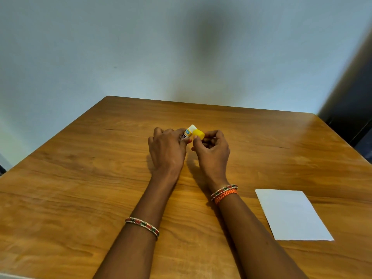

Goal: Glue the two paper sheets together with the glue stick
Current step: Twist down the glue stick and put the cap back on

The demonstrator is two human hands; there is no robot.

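My left hand (168,149) grips the body of a small glue stick (189,132) over the middle of the wooden table (80,178). Its white tip points up and to the right, uncovered. My right hand (211,150) pinches the yellow cap (199,134) right beside that tip, separated from it. White paper (291,215) lies flat on the table near the right front, apart from both hands. I can make out only one rectangle of paper; whether it is two stacked sheets I cannot tell.
A pale blue wall (141,47) rises behind the table's far edge. A dark vertical surface (354,101) stands at the right, past the table's corner. Bangles sit on both wrists.
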